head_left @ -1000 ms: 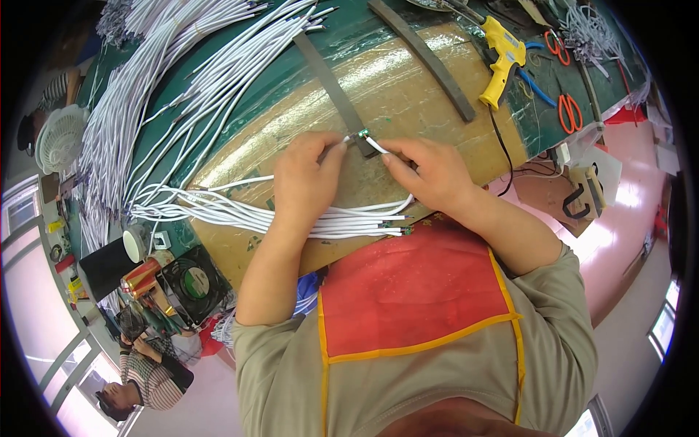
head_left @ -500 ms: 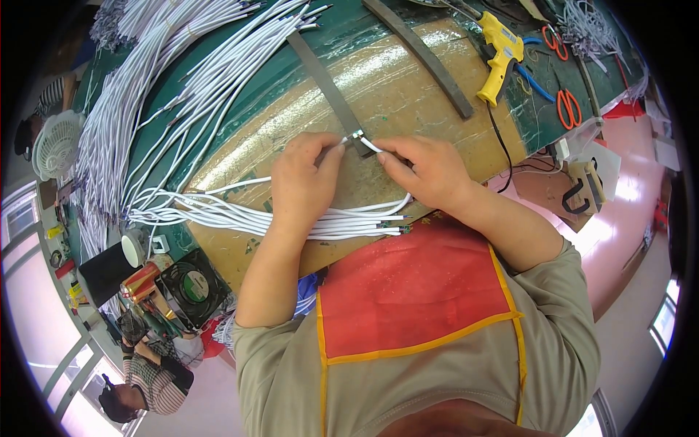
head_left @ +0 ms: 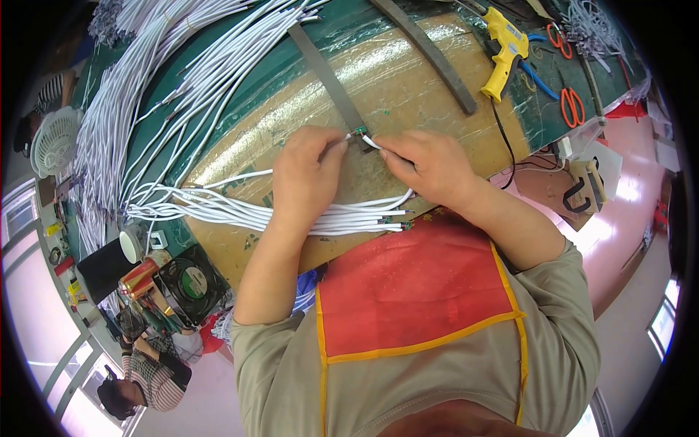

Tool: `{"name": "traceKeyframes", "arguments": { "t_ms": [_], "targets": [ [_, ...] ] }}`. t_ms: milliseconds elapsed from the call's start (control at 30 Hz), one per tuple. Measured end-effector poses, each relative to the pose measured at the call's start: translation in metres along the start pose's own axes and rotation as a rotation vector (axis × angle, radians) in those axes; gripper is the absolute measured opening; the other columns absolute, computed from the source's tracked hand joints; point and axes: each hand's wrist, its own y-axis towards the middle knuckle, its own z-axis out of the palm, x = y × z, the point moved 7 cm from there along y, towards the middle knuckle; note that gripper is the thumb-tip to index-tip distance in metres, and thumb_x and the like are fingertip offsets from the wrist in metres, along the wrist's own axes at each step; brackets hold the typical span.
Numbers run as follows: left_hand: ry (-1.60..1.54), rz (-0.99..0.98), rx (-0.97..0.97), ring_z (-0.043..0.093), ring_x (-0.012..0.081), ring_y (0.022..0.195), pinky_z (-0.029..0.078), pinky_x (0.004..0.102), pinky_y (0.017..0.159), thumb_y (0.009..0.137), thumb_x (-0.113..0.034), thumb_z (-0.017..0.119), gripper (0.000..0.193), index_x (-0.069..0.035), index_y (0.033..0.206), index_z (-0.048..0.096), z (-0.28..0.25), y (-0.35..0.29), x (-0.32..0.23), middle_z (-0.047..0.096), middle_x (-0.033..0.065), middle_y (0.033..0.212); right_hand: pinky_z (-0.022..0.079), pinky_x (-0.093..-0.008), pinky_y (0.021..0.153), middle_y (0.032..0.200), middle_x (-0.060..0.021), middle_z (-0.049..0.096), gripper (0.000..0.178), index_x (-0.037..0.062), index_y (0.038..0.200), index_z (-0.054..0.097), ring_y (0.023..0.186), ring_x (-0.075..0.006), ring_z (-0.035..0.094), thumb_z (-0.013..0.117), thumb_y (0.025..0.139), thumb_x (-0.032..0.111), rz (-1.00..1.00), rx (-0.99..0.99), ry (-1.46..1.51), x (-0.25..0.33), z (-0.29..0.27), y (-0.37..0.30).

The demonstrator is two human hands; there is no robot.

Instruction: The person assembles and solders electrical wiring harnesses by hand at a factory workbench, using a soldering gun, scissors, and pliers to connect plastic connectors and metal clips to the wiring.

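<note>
My left hand [head_left: 309, 169] is closed in a pinch on a white cable end [head_left: 348, 137]. Fingers closed, my right hand [head_left: 431, 166] grips another white cable [head_left: 370, 142] from the other side. Between the two cable ends sits a tiny green circuit board [head_left: 360, 131], over the near end of a flat grey metal bar [head_left: 324, 73]. Whether the wires are joined to the board is too small to tell. A bundle of white cables [head_left: 357, 221] lies under my left wrist; several of its right ends carry small green pieces.
A second metal bar [head_left: 429, 60] lies farther right. Beyond it are a yellow glue gun [head_left: 504, 54] with a black cord and orange-handled scissors [head_left: 571, 107]. Long white cables [head_left: 135, 109] heap at the left, near a black fan [head_left: 191, 282]. Another person [head_left: 149, 379] sits at lower left.
The green board between my fingers looks tilted, showing more of its green face. Both hands stay almost in place, still pinching. The whole view has shifted slightly.
</note>
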Motion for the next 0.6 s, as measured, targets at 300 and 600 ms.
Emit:
{"name": "traceKeyframes", "arguments": {
  "t_ms": [300, 600],
  "targets": [
    [-0.123, -0.102, 0.004, 0.063, 0.0334, 0.083, 0.051, 0.0398, 0.071, 0.082, -0.007, 0.067, 0.010, -0.007, 0.091, 0.068, 0.002, 0.000, 0.001, 0.065, 0.0121, 0.089, 0.047, -0.0389, 0.055, 0.073, -0.0085, 0.057, 0.025, 0.0128, 0.109, 0.070, 0.065, -0.0282, 0.059, 0.068, 0.084, 0.015, -0.091, -0.037, -0.067, 0.006, -0.005, 0.000],
    [0.059, 0.139, -0.037, 0.063, 0.0320, 0.082, 0.051, 0.0389, 0.071, 0.081, -0.006, 0.068, 0.010, -0.007, 0.090, 0.070, 0.000, 0.001, -0.007, 0.065, 0.0114, 0.088, 0.050, -0.0389, 0.056, 0.077, -0.0040, 0.056, 0.031, 0.0179, 0.113, 0.066, 0.071, -0.0254, 0.062, 0.066, 0.082, 0.019, -0.162, 0.042, -0.219, 0.006, -0.004, 0.002]
  ]
}}
